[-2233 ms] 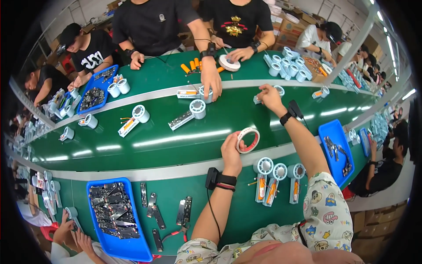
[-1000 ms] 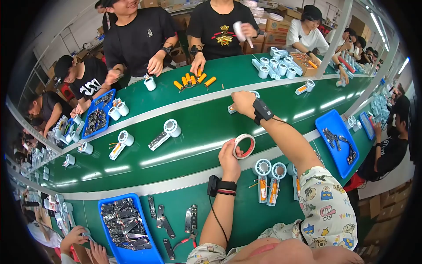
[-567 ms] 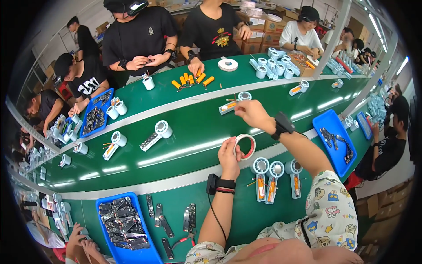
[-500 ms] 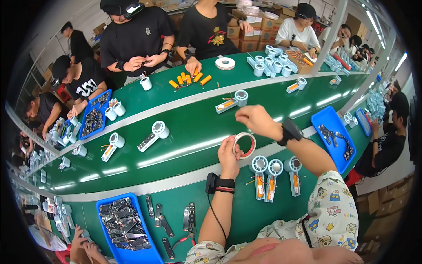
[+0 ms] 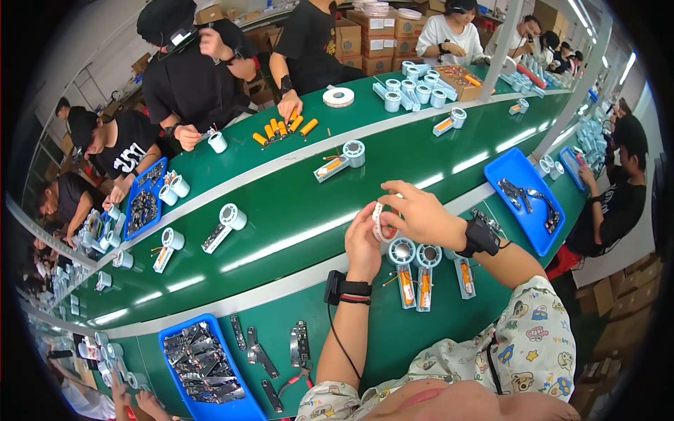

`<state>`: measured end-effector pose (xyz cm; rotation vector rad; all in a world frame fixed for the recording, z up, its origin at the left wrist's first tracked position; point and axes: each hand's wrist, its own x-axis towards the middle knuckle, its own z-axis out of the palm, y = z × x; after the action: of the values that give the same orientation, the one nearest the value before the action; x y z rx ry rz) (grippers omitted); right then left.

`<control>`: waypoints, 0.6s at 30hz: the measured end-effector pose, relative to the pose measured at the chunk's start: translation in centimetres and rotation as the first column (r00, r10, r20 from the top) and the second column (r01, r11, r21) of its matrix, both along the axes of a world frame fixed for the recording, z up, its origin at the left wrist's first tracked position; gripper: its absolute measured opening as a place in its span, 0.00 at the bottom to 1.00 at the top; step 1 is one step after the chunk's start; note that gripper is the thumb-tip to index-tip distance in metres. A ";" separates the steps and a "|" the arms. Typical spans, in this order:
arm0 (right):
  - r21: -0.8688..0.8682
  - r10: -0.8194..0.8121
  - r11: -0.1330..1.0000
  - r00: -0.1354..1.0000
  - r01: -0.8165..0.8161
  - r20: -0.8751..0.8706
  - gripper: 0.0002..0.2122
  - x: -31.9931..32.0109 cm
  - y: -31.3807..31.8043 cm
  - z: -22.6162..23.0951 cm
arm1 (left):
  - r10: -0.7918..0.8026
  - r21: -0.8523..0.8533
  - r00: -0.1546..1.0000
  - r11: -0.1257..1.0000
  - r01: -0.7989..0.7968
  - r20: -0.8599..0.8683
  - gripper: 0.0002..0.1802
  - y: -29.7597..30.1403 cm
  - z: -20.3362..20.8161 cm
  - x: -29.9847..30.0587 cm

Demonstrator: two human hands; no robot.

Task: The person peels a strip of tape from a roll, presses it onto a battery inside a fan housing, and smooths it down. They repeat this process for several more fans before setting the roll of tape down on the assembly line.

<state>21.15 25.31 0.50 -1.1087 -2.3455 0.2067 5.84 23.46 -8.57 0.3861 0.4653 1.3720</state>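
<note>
The left hand (image 5: 363, 247) clasps a tape roll (image 5: 378, 222), raised just beyond three fan units (image 5: 428, 255) on the worktop (image 5: 400, 338); the right hand (image 5: 425, 219) overlaps it, its grip unclear. Orange batteries (image 5: 425, 282) already sit in open handles (image 5: 423, 306); circuit boards (image 5: 203, 358) lie loose, unfitted.

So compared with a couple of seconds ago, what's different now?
The right hand has drawn back from the fan unit on the belt and come to the tape roll, which is now turned more edge-on. The fan units on the belt have shifted left. Unchanged: the left hand holding the tape roll, plus the near blue tray and pliers.
</note>
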 end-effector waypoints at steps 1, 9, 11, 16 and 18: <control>0.001 -0.002 1.000 1.000 0.002 -0.003 0.12 0.1 0.0 0.0 | 0.031 0.018 0.994 0.999 -0.029 -0.108 0.18 -0.1 -0.1 0.1; -0.001 0.046 0.999 0.999 -0.046 0.016 0.10 1.6 0.5 -1.3 | 0.205 0.207 0.866 0.971 -0.120 -0.457 0.20 -0.4 -0.9 1.9; -0.022 0.043 0.999 0.999 -0.043 -0.002 0.09 1.7 0.5 -1.5 | 0.204 0.207 0.844 0.972 -0.113 -0.496 0.20 -0.6 -0.9 2.2; -0.235 0.011 0.971 0.990 -0.045 -0.143 0.05 1.9 0.7 -0.5 | 0.256 0.259 0.802 0.957 -0.132 -0.539 0.19 -0.6 -1.0 2.8; -0.254 0.016 0.966 0.988 -0.054 -0.151 0.05 2.0 1.0 -0.4 | 0.252 0.264 0.797 0.957 -0.121 -0.548 0.18 -0.6 -1.0 2.9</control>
<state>23.17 26.29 0.11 -1.1292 -2.2506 0.6020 8.70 22.82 -9.54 0.9787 0.8785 1.4936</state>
